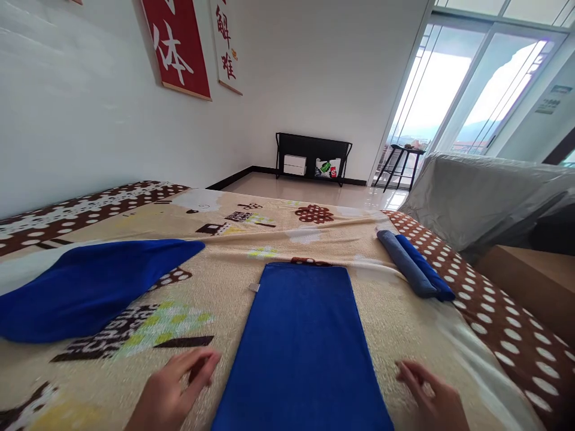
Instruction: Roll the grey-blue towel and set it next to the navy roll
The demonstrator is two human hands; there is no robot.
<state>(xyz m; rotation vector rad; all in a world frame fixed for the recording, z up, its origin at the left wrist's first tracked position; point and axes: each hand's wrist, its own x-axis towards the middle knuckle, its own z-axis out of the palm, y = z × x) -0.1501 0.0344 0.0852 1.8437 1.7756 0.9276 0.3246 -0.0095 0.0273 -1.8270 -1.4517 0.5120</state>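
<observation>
hands: left hand (173,389) open, fingers loosely curled | right hand (433,398) open, fingers spread | both low, apart

Bed with a patterned beige cover (211,287) whose brown border (503,311) carries white dots. A loose blue cloth (90,287) lies on the left part of the cover. Two rolled towels (415,266), one grey-blue and one deep blue, lie side by side and touching near the right border. White wall with a red calligraphy banner (177,45) and a white one (227,45) just beside it. Black low shelf (313,157) against the far wall, holding a white box (295,164) and a bag (327,168). Small dark stool (402,161) by the glass doors (458,84). Grey-draped sofa (480,197) at right.
</observation>
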